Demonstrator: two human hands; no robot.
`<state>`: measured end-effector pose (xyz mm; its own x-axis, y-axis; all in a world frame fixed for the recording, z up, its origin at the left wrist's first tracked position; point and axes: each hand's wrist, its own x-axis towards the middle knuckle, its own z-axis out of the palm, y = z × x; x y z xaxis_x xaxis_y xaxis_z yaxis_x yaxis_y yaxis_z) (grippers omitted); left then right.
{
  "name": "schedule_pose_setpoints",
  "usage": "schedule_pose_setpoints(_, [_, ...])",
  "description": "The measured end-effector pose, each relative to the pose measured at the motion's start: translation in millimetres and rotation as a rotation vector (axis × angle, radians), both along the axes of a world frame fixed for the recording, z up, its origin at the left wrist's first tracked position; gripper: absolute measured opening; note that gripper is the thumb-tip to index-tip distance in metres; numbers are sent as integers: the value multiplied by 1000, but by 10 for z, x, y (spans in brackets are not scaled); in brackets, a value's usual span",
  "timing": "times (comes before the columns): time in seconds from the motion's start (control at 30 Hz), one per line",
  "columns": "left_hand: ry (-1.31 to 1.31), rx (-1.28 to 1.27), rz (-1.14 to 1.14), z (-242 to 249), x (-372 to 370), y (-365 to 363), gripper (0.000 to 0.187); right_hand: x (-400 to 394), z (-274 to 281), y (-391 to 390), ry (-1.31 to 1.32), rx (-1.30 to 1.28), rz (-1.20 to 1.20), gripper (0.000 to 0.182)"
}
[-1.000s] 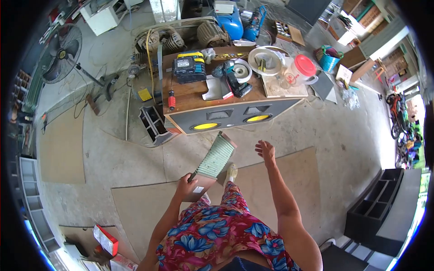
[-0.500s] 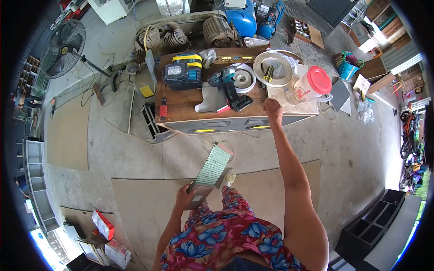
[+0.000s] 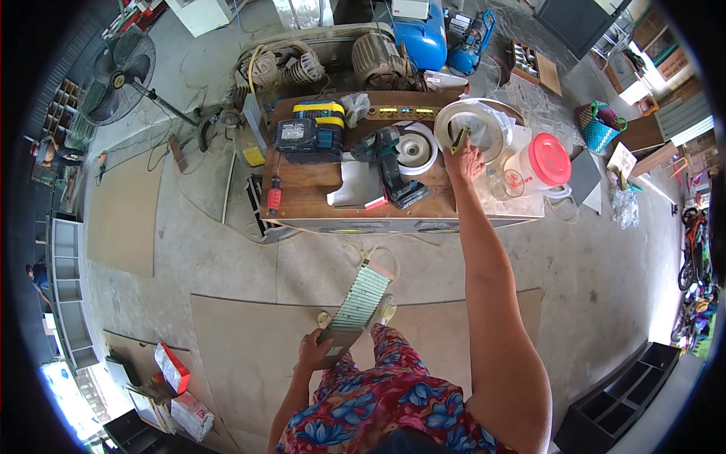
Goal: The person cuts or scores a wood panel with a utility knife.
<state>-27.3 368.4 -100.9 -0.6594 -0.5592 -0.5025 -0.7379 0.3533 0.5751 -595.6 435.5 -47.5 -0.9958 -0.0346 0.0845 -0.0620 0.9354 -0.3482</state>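
Observation:
My left hand [image 3: 314,349] grips the lower grey end of a long strip pack [image 3: 360,301] with pale green ribbed rows, held low in front of my legs. Out over the wooden cabinet top [image 3: 302,198], my right hand [image 3: 464,160] has its fingers on a small yellow and black tool [image 3: 458,141] at the round white dish [image 3: 484,130]. Left of that hand lie a cordless drill [image 3: 390,163] and a white ring-shaped part [image 3: 414,149]. A jar with a red lid [image 3: 549,160] stands to the right.
A battery case [image 3: 311,135] and a red-handled screwdriver [image 3: 274,198] are on the cabinet's left side. Behind it sit a motor [image 3: 378,62] and a blue compressor [image 3: 423,38]. A fan [image 3: 121,76] stands at left, a black shelf unit [image 3: 620,393] at lower right.
My right hand has moved forward from the cabinet's front edge to the yellow and black tool at the dish. My left hand still holds the strip pack.

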Motion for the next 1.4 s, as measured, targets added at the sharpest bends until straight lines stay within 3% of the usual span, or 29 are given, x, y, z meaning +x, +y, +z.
schedule_pose_setpoints(0.2, [9, 3, 44, 17, -23, 79, 40, -152, -104, 12, -33, -16, -56, 45])
schedule_pose_setpoints(0.3, [1, -6, 43, 119, -109, 78, 39, -216, -58, 81, -142, -229, -166, 41])
schedule_pose_setpoints(0.4, [5, -4, 27, 80, -90, 63, 38, -235, -88, 171, 14, -568, -295, 38])
schedule_pose_setpoints(0.43, [7, 0, 14, 42, -76, 45, 38, -189, 34, 251, -2, -593, -238, 37])
schedule_pose_setpoints(0.53, [8, 4, -11, 46, -60, 23, 38, -229, -115, 421, 102, -1200, -282, 34])
schedule_pose_setpoints(0.57, [9, 6, -19, 58, -61, 15, 38, -202, -139, 555, 86, -1338, -148, 31])
schedule_pose_setpoints(0.77, [21, 33, -103, 61, -12, -80, 36, 1088, 629, 1247, -81, -1557, -38, 32])
schedule_pose_setpoints(0.9, [142, 5, -232, -102, 139, -217, 33, 2100, 831, 1694, -184, -1491, -78, 32])
schedule_pose_setpoints(0.97, [238, -23, -277, -309, 294, -309, 31, 2640, 772, 1900, -253, -1457, -142, 32])
schedule_pose_setpoints(1.07, [180, 101, -362, -42, 245, -372, 30, 3499, 619, 2163, -390, -1462, -284, 33])
schedule_pose_setpoints(1.17, [147, 139, -451, -117, 213, -396, 29, 4314, 295, 2352, -500, -1526, -365, 31])
schedule_pose_setpoints(1.37, [76, 161, -648, -236, 228, -4, 28, 5851, -315, 2669, -632, -1571, -707, 36])
schedule_pose_setpoints(1.4, [104, 176, -666, -261, 252, 111, 28, 6119, -429, 2728, -606, -1523, -679, 36])
